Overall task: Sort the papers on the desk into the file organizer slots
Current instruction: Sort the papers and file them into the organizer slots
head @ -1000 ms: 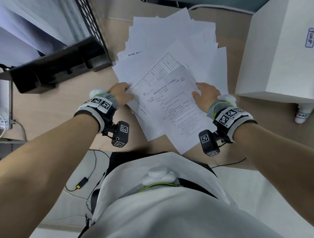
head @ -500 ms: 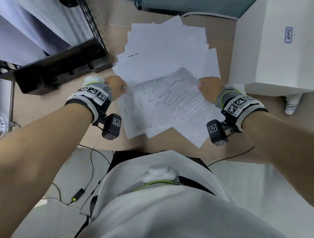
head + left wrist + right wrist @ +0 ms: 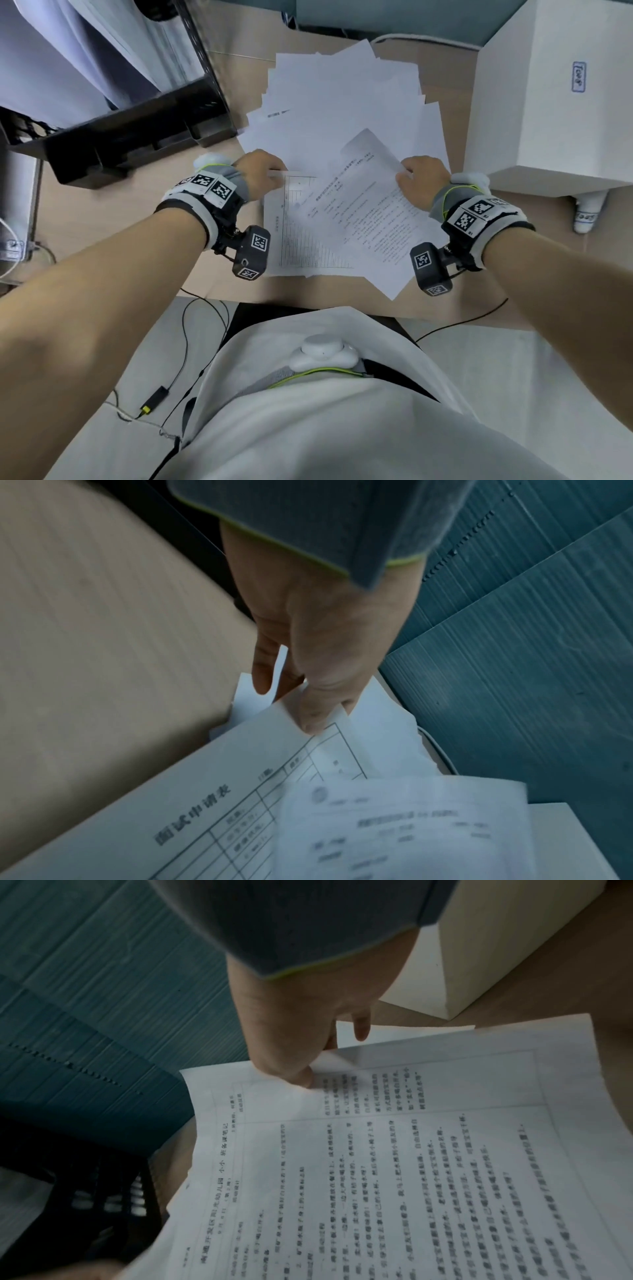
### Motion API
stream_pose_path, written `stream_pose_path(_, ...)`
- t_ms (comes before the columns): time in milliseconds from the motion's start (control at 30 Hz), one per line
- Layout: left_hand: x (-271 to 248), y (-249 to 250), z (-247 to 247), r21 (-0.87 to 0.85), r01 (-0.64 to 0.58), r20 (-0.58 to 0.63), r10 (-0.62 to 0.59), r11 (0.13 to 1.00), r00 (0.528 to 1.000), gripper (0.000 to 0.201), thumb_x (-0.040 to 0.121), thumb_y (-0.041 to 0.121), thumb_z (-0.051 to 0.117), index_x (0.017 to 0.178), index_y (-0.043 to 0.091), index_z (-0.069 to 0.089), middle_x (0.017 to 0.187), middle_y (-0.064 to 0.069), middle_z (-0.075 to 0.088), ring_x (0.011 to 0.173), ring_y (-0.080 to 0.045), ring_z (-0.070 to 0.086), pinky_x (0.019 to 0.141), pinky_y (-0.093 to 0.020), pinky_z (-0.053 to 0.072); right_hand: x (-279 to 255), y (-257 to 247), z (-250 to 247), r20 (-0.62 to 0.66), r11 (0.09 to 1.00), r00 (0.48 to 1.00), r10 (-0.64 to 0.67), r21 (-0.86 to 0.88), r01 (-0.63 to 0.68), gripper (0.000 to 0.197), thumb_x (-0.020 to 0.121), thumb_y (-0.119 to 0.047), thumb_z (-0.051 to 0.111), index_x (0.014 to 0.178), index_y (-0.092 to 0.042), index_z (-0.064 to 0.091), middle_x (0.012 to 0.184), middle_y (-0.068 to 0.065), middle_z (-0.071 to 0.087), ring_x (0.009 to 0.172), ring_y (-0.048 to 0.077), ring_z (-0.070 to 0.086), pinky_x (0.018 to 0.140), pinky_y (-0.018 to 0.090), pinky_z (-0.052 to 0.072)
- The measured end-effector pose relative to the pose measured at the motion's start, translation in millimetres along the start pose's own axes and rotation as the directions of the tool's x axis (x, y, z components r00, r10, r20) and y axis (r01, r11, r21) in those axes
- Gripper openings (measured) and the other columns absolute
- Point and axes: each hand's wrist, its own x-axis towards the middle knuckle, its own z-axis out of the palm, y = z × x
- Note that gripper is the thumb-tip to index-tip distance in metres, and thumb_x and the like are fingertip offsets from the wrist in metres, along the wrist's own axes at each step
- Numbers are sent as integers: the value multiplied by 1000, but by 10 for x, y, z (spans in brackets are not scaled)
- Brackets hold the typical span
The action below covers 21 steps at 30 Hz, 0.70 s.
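A fanned pile of white papers (image 3: 342, 102) lies on the wooden desk. My left hand (image 3: 260, 171) pinches the top edge of a sheet with a printed table (image 3: 301, 240), thumb (image 3: 315, 712) on top of the table sheet (image 3: 240, 791). My right hand (image 3: 421, 181) pinches the edge of a sheet of printed text (image 3: 370, 219), lifted and tilted above the table sheet; its thumb (image 3: 298, 1077) presses the text sheet (image 3: 377, 1177). The black file organizer (image 3: 130, 137) stands at the far left, with papers standing in its slots.
A large white box (image 3: 555, 102) stands at the right of the desk, a small white bottle (image 3: 587, 212) below it. Cables (image 3: 185, 342) hang past the desk's near edge. A teal partition (image 3: 514, 642) backs the desk.
Both hands have drawn apart and lifted. The text sheet has swung right off the table sheet, which has turned and slid left in my left hand.
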Motion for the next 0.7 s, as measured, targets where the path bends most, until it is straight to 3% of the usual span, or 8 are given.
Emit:
stream_pose_path(67,-11,-71,39,19,37,52,-38,999,998,20,92,10,56,107,8,69,97,-9,66,82,-21,55,66,-26,41,49,28,-42,-35,998,998,43,42,-41,28,94,-14,40,67,-11,33,68,7,39,64,23,36,53,31,22)
stream_pose_path(133,-22,-121,76,45,65,125,-70,997,990,19,92,10,54,103,6,69,88,-6,62,76,-21,53,57,-24,39,89,60,-92,-92,994,993,79,85,-71,24,93,-11,39,69,-6,39,69,10,38,65,23,34,56,32,22)
stream_pose_path(267,30,-198,94,45,83,203,-91,996,975,22,93,15,53,106,9,70,94,-6,65,81,-22,57,69,-28,45,165,120,-159,-137,986,982,133,123,-117,23,92,-2,35,70,-6,36,64,8,31,67,21,30,60,31,19)
stream_pose_path(367,126,-260,71,22,109,189,-111,994,976,23,94,18,55,110,11,70,106,-5,66,95,-23,60,78,-29,46,236,171,-175,-149,980,978,146,156,-122,28,86,-4,32,63,-16,22,62,2,20,62,20,22,56,33,9)
stream_pose_path(433,196,-298,51,17,130,156,-132,991,979,23,93,17,55,111,12,70,113,-6,66,103,-25,60,82,-28,45,273,190,-188,-119,972,977,178,179,-155,31,85,-4,31,63,-21,18,63,-1,17,55,15,14,57,30,9)
stream_pose_path(600,397,-257,29,-45,216,-1,-216,975,976,30,90,7,51,115,10,67,117,-7,66,107,-29,61,92,-34,50,329,220,-177,-128,939,976,177,318,-129,40,80,12,32,66,-21,13,67,-1,9,61,14,5,56,33,3)
stream_pose_path(667,488,-252,29,-82,232,-35,-235,969,971,30,87,3,50,108,15,67,108,-4,65,99,-28,60,87,-29,49,366,250,-182,-76,935,980,183,320,-150,39,82,11,31,67,-21,14,69,-2,10,61,14,7,60,33,3)
stream_pose_path(700,525,-250,30,-81,238,-32,-241,968,970,28,84,1,50,97,22,64,96,-3,60,86,-27,55,77,-25,47,394,269,-181,-43,936,981,191,308,-169,39,83,10,31,67,-21,14,69,-2,11,61,14,8,60,33,3)
